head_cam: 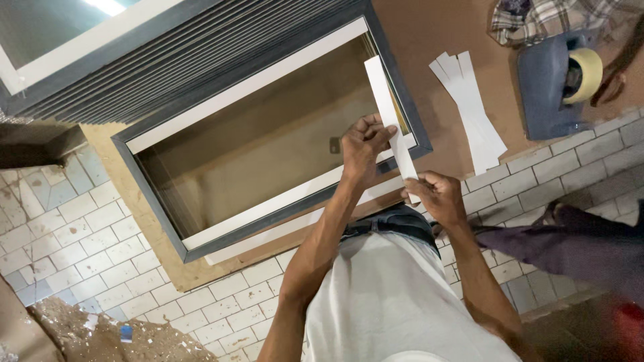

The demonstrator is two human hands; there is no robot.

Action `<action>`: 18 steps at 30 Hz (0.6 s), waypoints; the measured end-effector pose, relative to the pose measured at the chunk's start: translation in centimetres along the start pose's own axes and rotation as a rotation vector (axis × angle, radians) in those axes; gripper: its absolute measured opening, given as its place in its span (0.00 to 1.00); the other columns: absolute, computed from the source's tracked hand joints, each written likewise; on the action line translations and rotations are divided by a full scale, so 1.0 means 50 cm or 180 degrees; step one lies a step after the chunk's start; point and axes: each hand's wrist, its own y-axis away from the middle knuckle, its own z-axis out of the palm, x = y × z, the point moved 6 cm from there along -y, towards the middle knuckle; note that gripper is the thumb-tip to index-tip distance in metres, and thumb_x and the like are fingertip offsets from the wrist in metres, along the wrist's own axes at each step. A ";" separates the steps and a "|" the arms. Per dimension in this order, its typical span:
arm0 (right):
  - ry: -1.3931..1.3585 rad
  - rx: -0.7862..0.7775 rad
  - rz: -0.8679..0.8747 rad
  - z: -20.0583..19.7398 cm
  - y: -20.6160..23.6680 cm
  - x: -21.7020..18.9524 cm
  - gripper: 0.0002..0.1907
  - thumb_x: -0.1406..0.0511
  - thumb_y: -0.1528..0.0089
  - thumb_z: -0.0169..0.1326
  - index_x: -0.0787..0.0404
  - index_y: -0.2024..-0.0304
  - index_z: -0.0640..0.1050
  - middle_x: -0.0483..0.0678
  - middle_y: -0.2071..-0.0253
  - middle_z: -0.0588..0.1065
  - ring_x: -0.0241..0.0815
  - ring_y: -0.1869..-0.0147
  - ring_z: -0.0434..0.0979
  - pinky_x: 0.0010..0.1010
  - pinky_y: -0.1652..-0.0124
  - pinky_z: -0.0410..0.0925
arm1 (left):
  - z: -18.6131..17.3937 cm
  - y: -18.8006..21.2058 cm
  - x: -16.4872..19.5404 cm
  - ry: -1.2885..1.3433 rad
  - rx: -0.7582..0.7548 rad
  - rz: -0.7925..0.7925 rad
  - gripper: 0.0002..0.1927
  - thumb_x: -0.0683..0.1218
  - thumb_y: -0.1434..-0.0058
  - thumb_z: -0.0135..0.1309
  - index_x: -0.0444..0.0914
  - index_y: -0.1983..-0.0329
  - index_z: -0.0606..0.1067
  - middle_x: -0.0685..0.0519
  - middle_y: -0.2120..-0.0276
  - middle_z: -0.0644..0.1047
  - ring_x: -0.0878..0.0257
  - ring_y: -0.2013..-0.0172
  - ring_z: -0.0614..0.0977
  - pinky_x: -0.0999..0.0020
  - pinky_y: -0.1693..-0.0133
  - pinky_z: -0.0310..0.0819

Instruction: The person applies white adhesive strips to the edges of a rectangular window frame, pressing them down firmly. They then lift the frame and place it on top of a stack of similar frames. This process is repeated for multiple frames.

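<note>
Left hand (364, 144) curled, fingers pinched on the long white strip (389, 114) about halfway along it. Right hand (437, 194) closed too, gripping the low end of the same strip, with that end mostly lost behind the fingers. Strip stretched between both hands, slanting from 11 o'clock down to 5 o'clock, top end poking out over the inner corner of the grey picture frame (409, 110). Frame lying flat on the brown worktop (436, 33), white border inside it, shiny glass in the middle, just under the left hand. Stack of more grey frames (168, 60) up at 10 o'clock, top one cut off by the edge of the view. Small pile of loose white strips (469, 110) at 2 o'clock from the hands, fanned out on the brown board. Blue tape holder (547, 87) with a yellowish roll at 2 o'clock, farther out, next to a checked cloth (537, 17) partly cut off at the top. White tiled floor (80, 248) at 8 o'clock. Purple sleeve (557, 245) of another person at 4 o'clock, blurry, hand hard to make out. Dark blurry thing at the far right edge, too fuzzy to tell.
</note>
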 end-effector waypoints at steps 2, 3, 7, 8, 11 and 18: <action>-0.0129 0.0008 0.0080 -0.008 0.004 -0.006 0.09 0.68 0.36 0.59 0.72 0.59 0.81 0.49 0.71 0.80 0.33 0.70 0.76 0.24 0.70 0.71 | -0.009 -0.031 0.024 0.0208 -0.0017 0.0041 0.14 0.36 0.38 0.60 0.29 0.50 0.74 0.47 0.63 0.82 0.64 0.66 0.83 0.67 0.61 0.81; -0.0295 0.0023 0.0060 -0.013 0.006 -0.011 0.10 0.68 0.36 0.59 0.72 0.58 0.81 0.49 0.71 0.79 0.33 0.70 0.75 0.25 0.70 0.70 | -0.015 -0.048 0.036 0.0318 -0.0037 0.0059 0.13 0.36 0.37 0.59 0.29 0.50 0.74 0.48 0.63 0.82 0.64 0.65 0.83 0.66 0.60 0.81; -0.0791 0.0187 0.0195 -0.026 -0.002 -0.021 0.17 0.64 0.35 0.56 0.68 0.47 0.81 0.46 0.72 0.75 0.33 0.69 0.70 0.25 0.69 0.66 | -0.041 -0.102 0.082 0.0598 -0.0203 0.0165 0.10 0.39 0.33 0.55 0.32 0.49 0.74 0.51 0.62 0.81 0.64 0.62 0.83 0.63 0.57 0.80; -0.0967 0.0135 0.0212 -0.024 -0.007 -0.022 0.17 0.64 0.34 0.55 0.69 0.47 0.80 0.46 0.71 0.74 0.33 0.69 0.70 0.25 0.68 0.66 | -0.047 -0.110 0.091 0.0628 -0.0248 0.0197 0.10 0.40 0.32 0.55 0.33 0.49 0.74 0.52 0.61 0.81 0.64 0.61 0.82 0.63 0.56 0.80; -0.1752 0.0029 0.0320 -0.020 -0.023 -0.018 0.19 0.62 0.34 0.54 0.72 0.48 0.79 0.45 0.70 0.75 0.34 0.67 0.71 0.27 0.67 0.67 | -0.063 -0.140 0.114 0.0631 -0.0301 0.0188 0.09 0.41 0.29 0.53 0.35 0.47 0.73 0.52 0.62 0.79 0.63 0.62 0.82 0.61 0.55 0.81; -0.1079 0.0910 -0.0209 -0.018 -0.085 -0.027 0.19 0.73 0.40 0.61 0.75 0.46 0.77 0.54 0.63 0.80 0.37 0.69 0.77 0.24 0.68 0.71 | -0.092 -0.220 0.144 0.0420 -0.0185 0.0375 0.17 0.47 0.27 0.50 0.33 0.40 0.71 0.48 0.60 0.79 0.64 0.63 0.81 0.62 0.58 0.79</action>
